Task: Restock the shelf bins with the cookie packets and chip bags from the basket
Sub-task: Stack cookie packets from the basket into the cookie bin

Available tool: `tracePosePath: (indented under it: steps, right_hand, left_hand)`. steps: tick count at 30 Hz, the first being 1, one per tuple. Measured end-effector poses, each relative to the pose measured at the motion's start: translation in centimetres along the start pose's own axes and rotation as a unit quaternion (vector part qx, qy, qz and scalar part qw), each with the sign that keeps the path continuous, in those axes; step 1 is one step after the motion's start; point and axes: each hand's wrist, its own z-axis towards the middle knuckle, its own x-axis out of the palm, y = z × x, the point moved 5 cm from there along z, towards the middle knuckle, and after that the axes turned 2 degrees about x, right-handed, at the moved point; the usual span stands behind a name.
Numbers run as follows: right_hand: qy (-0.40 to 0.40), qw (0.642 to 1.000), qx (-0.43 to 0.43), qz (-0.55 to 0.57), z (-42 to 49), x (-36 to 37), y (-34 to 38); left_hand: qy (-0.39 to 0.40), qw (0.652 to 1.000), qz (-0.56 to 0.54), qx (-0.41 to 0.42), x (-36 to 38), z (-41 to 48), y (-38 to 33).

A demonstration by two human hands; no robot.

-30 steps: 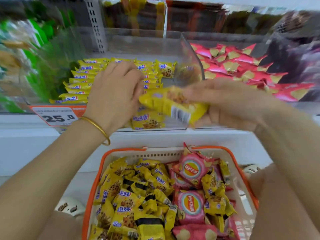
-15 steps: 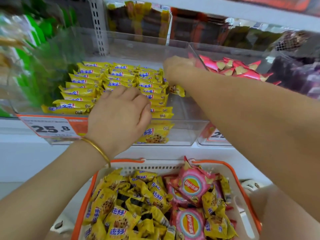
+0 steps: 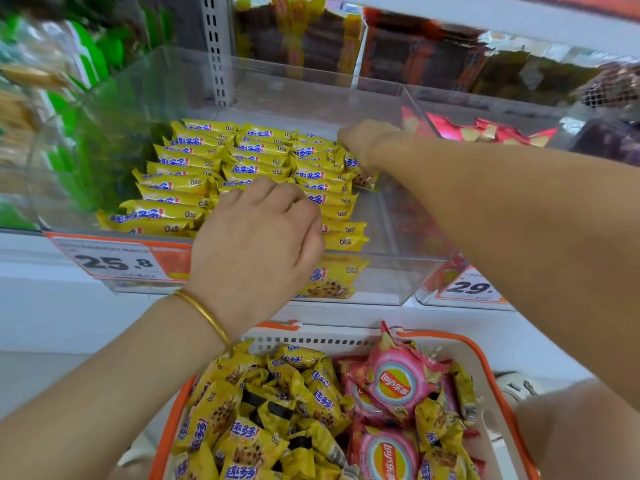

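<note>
A clear shelf bin (image 3: 384,289) holds three rows of yellow cookie packets (image 3: 194,183). My right hand (image 3: 370,142) reaches to the back right of the bin and grips one cookie packet (image 3: 367,178) at the end of the right row; its fingers are mostly hidden. My left hand (image 3: 256,237) rests on the front packets of the middle row with bent fingers, and it hides them. Below, an orange-rimmed basket (image 3: 446,337) holds loose cookie packets (image 3: 239,431) on the left and pink chip bags (image 3: 394,386) on the right.
To the right stands a second clear bin (image 3: 426,299) with pink chip bags (image 3: 485,131) at its back. Price tags reading 25.8 (image 3: 117,261) and 29 (image 3: 471,287) hang on the bin fronts. Green packs (image 3: 86,147) fill the left bin, and dark boxes (image 3: 415,57) line the shelf above.
My right hand carried a cookie packet from in front of the bin to the back right of the right row. My left hand stayed on the front packets. The view tilted down slightly.
</note>
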Motion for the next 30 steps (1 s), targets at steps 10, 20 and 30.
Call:
tracePosePath:
  steps: [10, 20, 30]
  right_hand:
    - [0.022, 0.998, 0.035, 0.039, -0.3, 0.9, 0.0]
    - [-0.213, 0.918, 0.002, 0.334, -17.2, -6.7, 0.0]
    - [0.188, 0.902, -0.063, 0.383, -20.0, 17.6, 14.9]
  left_hand:
    - [-0.013, 1.000, 0.003, 0.001, 0.1, 0.0, 0.1]
    - [-0.078, 0.991, -0.058, 0.092, -2.4, -1.4, -0.7]
    - [-0.028, 0.997, -0.002, 0.074, -0.6, -5.0, -2.0]
